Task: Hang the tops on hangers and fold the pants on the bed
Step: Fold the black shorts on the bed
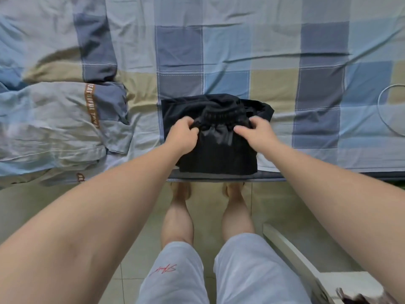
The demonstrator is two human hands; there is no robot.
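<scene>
1. The person's light grey shorts (175, 279) fill the bottom of the view, with red script on the left leg. Bare legs run down from them to 2 feet at the foot of the bed.
2. Both bare forearms reach forward from the lower corners toward the bed's near edge.
3. The left hand (183, 137) has its fingers curled tight, gripping the left end of the gathered elastic waistband (219, 116) of the black pants (219, 154).
4. The right hand (255, 133) grips the waistband's right end, fingers curled into the fabric and thumb pointing left.
5. The black pants lie folded into a compact block on the checked bedsheet (241, 51). Their lower edge sits at the near edge of the mattress, directly above the feet. The waistband is bunched and raised between the 2 hands.
6. A rumpled quilt (54, 119) in the same blue and beige check lies on the left of the bed, apart from the pants. It carries a brown band with white lettering.
7. A thin pale loop (380, 106) rests on the sheet at the right edge; whether it is a hanger or a cord cannot be told.
8. A white piece of furniture (291, 249) stands on the tiled floor (285, 205) at lower right.
</scene>
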